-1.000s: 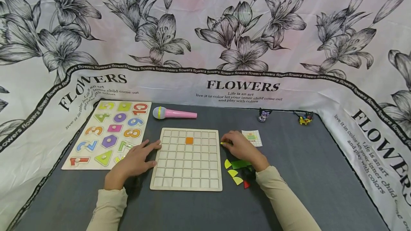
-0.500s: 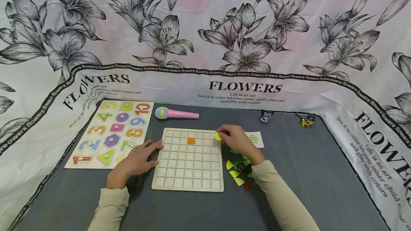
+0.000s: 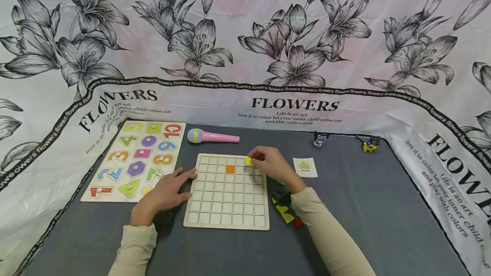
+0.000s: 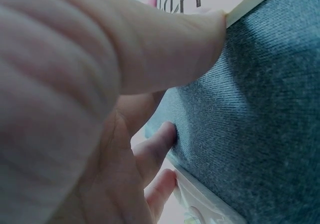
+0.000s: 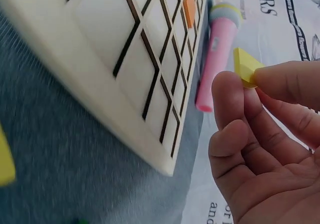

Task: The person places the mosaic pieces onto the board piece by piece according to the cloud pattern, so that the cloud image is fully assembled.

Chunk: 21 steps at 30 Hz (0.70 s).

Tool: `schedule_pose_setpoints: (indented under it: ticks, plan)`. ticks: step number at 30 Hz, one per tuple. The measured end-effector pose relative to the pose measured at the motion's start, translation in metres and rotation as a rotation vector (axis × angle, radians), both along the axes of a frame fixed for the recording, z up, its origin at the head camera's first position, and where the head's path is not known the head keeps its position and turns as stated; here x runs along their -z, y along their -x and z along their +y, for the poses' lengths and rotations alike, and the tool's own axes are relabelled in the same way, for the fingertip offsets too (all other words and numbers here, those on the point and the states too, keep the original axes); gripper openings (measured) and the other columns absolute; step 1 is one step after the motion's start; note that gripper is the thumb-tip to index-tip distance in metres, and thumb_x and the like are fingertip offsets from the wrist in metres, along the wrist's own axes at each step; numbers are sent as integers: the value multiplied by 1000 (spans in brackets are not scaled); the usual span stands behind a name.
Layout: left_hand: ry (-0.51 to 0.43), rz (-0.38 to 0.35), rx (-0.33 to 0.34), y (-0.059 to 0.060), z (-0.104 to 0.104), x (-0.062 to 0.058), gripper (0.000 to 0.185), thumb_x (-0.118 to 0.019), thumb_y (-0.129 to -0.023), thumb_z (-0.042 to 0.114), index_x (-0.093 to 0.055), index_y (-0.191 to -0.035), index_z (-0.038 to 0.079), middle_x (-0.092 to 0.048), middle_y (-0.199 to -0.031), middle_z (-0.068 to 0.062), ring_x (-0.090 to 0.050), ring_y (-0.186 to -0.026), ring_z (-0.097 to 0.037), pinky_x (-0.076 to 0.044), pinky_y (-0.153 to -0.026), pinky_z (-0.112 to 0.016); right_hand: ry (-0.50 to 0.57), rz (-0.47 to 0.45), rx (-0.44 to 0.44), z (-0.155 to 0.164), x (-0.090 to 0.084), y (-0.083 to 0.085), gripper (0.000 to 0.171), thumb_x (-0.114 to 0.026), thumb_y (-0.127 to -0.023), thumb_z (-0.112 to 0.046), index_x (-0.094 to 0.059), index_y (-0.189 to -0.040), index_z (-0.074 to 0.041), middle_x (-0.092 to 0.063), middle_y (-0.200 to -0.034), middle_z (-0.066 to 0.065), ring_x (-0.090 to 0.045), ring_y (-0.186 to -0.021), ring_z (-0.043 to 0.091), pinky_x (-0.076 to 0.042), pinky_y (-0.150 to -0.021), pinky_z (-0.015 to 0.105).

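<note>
A pale wooden grid board lies in the middle of the table, with one orange square tile in a cell near its top. My right hand pinches a small yellow tile between thumb and fingertip, above the board's top right corner. With fingers spread and fairly straight, my left hand rests at the board's left side; in the left wrist view the thumb touches the board's edge. Loose yellow tiles and a red tile lie right of the board, partly hidden by the right arm.
A number-and-shape puzzle board lies at the left, partly under my left hand. Behind the grid board is a pink toy microphone. A small pattern card lies at the right, with two small figurines farther back.
My right hand has carried the yellow tile from beside the board's right edge leftward over its top right corner, uncovering the pattern card. The left hand stays at the board's side.
</note>
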<state>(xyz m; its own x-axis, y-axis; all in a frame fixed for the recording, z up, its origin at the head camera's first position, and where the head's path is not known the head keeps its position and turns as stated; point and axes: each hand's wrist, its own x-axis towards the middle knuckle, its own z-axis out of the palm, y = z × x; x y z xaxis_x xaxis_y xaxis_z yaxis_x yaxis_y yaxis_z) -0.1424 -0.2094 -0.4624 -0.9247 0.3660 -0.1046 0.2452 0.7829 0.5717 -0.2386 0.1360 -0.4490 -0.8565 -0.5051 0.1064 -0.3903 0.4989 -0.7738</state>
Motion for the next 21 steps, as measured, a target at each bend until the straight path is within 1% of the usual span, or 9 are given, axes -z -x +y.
schedule_pose_setpoints:
  ticks: [6, 12, 16, 21]
  plan:
    - [-9, -5, -2, 0, -1, 4, 65, -75, -100, 12, -49, -159, 3, -53, -157, -21, -25, -154, -55, -18, -121, -74, -30, -9, -22, -12, 5, 3, 10, -67, -103, -6, -74, -109, -3, -71, -96, 2, -66, -85, 15, -56, -74, 36]
    - [-5, -8, -5, 0, -1, 2, 62, -75, -100, 12, -52, -157, 4, -49, -160, -23, -25, -155, -55, -19, -121, -74, -56, -8, -46, -20, 7, 5, 6, -68, -102, -6, -73, -103, -4, -69, -91, 3, -62, -78, 16, -53, -67, 33]
    - [9, -14, -10, 1, -1, 1, 63, -76, -100, 14, -52, -157, 6, -48, -161, -24, -26, -155, -54, -19, -121, -74, -81, 6, -50, -23, 11, 8, 4, -69, -101, -5, -73, -101, -4, -69, -88, 2, -59, -76, 15, -51, -67, 33]
    - [31, -31, -27, 1, 0, 0, 64, -77, -100, 15, -51, -159, 8, -47, -162, -23, -25, -155, -53, -19, -121, -74, -115, 10, -52, -29, 13, 10, 4, -70, -100, -6, -73, -98, -4, -69, -88, 1, -60, -76, 14, -52, -68, 32]
